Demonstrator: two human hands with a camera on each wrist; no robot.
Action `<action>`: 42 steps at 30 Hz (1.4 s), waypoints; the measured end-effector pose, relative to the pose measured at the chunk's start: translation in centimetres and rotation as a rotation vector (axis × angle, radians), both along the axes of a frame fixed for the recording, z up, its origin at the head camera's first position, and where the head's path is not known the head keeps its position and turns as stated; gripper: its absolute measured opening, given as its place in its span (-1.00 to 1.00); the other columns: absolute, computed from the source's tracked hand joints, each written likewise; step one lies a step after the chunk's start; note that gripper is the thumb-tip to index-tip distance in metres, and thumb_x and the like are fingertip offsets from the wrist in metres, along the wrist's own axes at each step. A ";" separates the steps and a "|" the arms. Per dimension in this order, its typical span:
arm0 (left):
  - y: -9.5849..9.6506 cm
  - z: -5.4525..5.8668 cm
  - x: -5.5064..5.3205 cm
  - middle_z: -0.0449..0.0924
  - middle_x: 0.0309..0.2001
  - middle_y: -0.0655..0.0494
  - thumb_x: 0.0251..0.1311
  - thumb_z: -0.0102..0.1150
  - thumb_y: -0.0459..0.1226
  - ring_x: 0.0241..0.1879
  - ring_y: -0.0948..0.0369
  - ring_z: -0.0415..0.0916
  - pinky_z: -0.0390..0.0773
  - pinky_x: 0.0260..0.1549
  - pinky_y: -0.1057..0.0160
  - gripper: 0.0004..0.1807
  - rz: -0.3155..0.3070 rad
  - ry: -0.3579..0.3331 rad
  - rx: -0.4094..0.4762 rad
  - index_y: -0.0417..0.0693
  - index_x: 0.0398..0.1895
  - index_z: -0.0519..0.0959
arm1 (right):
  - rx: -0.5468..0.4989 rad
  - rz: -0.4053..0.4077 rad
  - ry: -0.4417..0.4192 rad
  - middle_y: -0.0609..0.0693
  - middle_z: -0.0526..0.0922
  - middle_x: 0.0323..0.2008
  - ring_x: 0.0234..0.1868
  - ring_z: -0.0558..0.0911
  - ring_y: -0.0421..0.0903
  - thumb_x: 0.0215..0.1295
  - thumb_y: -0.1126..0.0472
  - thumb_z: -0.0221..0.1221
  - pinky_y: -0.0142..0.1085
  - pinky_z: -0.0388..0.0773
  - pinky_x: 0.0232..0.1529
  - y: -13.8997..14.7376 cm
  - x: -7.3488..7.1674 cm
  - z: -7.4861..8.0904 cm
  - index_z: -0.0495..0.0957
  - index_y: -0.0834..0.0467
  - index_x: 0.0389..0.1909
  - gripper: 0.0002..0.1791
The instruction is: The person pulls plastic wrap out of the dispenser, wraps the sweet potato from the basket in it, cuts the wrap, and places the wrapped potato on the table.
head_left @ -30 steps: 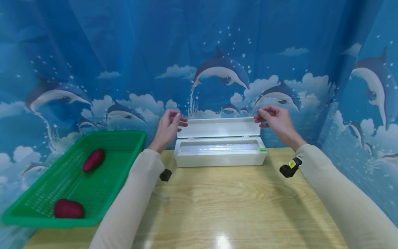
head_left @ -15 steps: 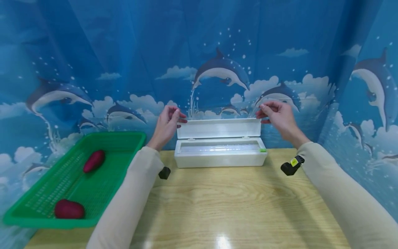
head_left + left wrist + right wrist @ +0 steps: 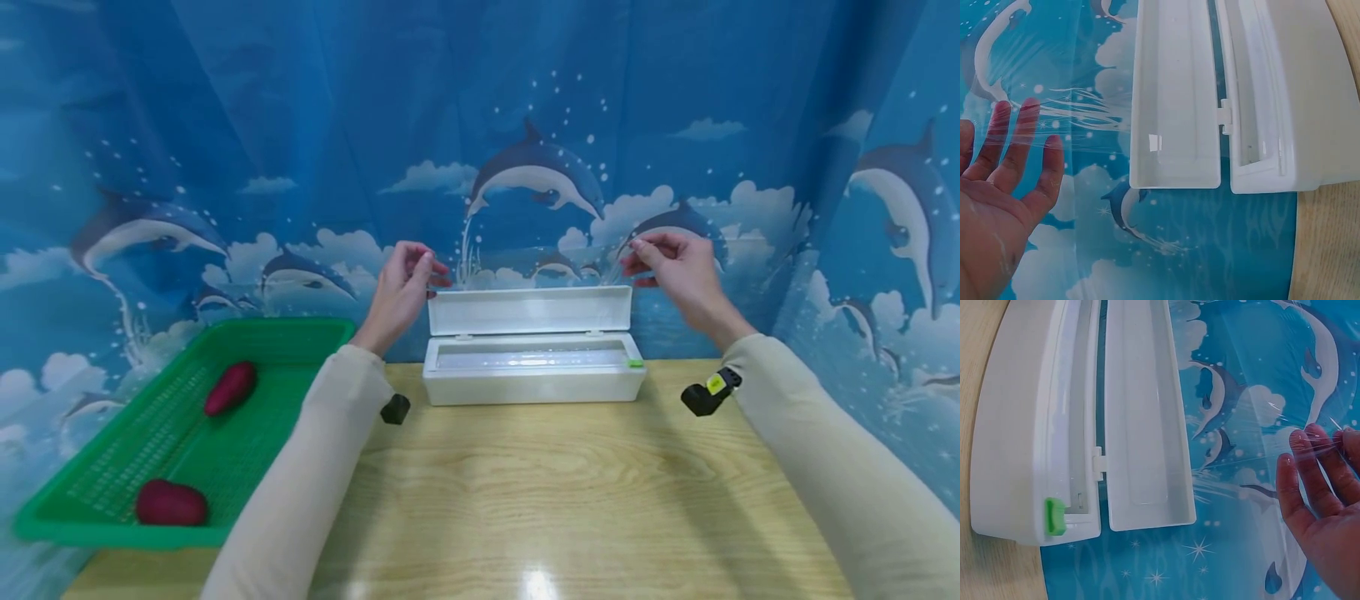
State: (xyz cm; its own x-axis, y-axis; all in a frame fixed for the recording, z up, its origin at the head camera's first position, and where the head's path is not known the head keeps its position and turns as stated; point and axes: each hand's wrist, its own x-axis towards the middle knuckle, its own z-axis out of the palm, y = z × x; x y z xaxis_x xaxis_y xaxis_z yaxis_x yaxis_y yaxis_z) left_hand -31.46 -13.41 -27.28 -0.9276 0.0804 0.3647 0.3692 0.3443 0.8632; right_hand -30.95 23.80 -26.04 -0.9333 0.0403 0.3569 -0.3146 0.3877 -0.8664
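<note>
A white cling film dispenser stands at the table's back edge, its lid tipped up and back. A green slider sits at its right end. Clear cling film stretches behind the raised lid, faint in the head view. My left hand, above the lid's left end, holds one side of the film between thumb and forefinger, the other fingers spread against it. At the right, my right hand pinches the opposite side. Whether this film still joins the roll is hidden.
At the left a green plastic basket holds two dark red, sweet-potato-like tubers. The wooden table spreads in front of the dispenser. A blue dolphin-print curtain hangs close behind and on the right.
Both hands have risen a little and drawn slightly apart, still holding the film. Dispenser, lid and basket stay put.
</note>
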 end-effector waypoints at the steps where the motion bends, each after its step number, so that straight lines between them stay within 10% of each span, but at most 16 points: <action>1: 0.0 0.1 0.0 0.61 0.08 -0.12 0.62 -0.20 -0.02 0.07 0.03 0.66 0.63 0.13 -0.06 -0.57 0.002 0.003 -0.003 -0.15 0.26 0.31 | 0.001 0.000 -0.002 -0.31 0.73 -0.29 -0.22 0.73 -0.31 0.53 -0.06 0.07 -0.38 0.74 -0.16 0.0 0.0 0.1 0.56 0.19 0.14 -0.56; 42: -0.3 3.2 1.4 0.63 0.11 -0.03 0.58 -0.14 0.00 0.08 0.13 0.68 0.66 0.15 0.05 -0.64 -0.007 0.086 0.046 -0.02 0.20 0.35 | -0.029 0.019 0.091 -0.34 0.74 -0.30 -0.23 0.74 -0.36 0.51 -0.01 0.10 -0.50 0.70 -0.23 0.3 1.9 3.4 0.63 0.05 0.03 -0.71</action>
